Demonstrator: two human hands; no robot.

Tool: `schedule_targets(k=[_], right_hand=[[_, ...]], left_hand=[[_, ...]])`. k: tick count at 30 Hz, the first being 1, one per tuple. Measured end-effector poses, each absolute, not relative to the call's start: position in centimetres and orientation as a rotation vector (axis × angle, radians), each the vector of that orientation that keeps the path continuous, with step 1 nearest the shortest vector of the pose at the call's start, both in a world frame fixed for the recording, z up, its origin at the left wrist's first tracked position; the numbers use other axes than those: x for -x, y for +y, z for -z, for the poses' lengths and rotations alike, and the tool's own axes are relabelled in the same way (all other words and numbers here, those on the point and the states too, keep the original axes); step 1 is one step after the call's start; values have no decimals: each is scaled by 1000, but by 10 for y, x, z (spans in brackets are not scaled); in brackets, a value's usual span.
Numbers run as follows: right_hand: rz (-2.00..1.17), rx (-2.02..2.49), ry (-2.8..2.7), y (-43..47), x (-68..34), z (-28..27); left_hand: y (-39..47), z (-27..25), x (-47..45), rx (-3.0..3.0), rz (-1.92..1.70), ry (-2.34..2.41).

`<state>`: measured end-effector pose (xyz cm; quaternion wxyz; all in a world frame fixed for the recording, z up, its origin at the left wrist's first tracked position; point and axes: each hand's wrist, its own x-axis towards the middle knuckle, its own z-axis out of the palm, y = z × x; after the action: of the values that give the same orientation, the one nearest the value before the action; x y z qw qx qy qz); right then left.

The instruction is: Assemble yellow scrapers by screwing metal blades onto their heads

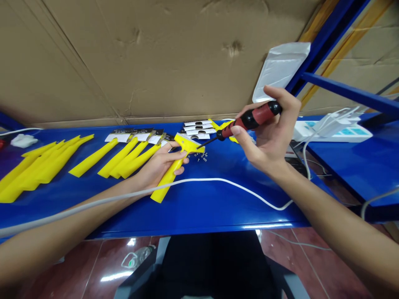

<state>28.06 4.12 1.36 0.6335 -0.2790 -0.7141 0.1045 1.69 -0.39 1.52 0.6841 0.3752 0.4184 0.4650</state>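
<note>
My left hand (158, 162) is closed around the handle of a yellow scraper (168, 176), its wide head turned up and to the right. My right hand (271, 133) grips a red and black screwdriver (254, 118). The screwdriver's thin shaft slants down to the left, and its tip meets the right part of the scraper's head. Whether a screw sits under the tip is too small to tell. Several tiny metal pieces, perhaps screws or nuts (202, 157), lie loose on the blue table (215, 216) just beyond the scraper.
Yellow scrapers with card-covered heads (120, 160) lie left of my left hand; bare yellow handles (40, 170) are piled farther left. Black-and-white cards (198, 129) sit behind. A white cable (215, 179) crosses in front. A power strip (352, 132) stands at right, cardboard (187, 62) behind.
</note>
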Motion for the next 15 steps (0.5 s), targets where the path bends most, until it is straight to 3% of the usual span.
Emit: schedule_targets(k=[6, 15], right_hand=[[-19, 512, -1644, 62, -282, -6], [-285, 363, -1699, 61, -275, -10]], left_hand=[[-4, -14, -17, -830, -1057, 955], [-1, -12, -16, -852, -1042, 961]])
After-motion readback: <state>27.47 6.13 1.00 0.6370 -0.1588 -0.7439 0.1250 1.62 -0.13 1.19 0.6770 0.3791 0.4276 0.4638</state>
